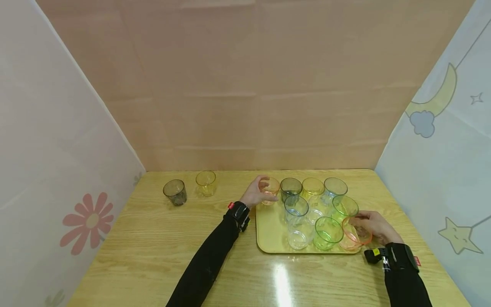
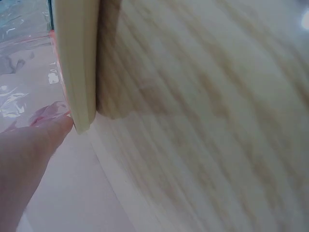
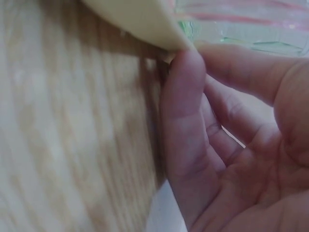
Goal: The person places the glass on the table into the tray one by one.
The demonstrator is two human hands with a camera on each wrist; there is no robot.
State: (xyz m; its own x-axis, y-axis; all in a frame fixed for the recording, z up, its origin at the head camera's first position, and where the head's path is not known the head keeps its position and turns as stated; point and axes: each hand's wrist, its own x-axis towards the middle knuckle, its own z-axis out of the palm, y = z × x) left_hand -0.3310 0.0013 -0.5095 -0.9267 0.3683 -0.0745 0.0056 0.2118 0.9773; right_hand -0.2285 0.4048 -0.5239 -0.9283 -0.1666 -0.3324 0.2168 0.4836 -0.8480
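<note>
In the head view, my left hand (image 1: 258,192) holds a pale orange glass (image 1: 271,187) at the tray's far left corner, thumb and fingers either side. The left wrist view shows a finger (image 2: 41,137) of it against the clear glass by the tray rim. My right hand (image 1: 376,226) grips an orange-rimmed glass (image 1: 348,244) at the near right corner, fingers at its rim. Its thumb (image 3: 183,104) and index finger bend together close to the tray edge in the right wrist view. Both glasses are upright on the yellow tray (image 1: 271,243).
Several other tinted glasses crowd the tray, among them a green glass (image 1: 328,230), a dark grey glass (image 1: 291,187) and a yellow glass (image 1: 313,187). Left of the tray on the wooden table (image 1: 153,247) stand a grey glass (image 1: 176,194) and an amber glass (image 1: 206,184).
</note>
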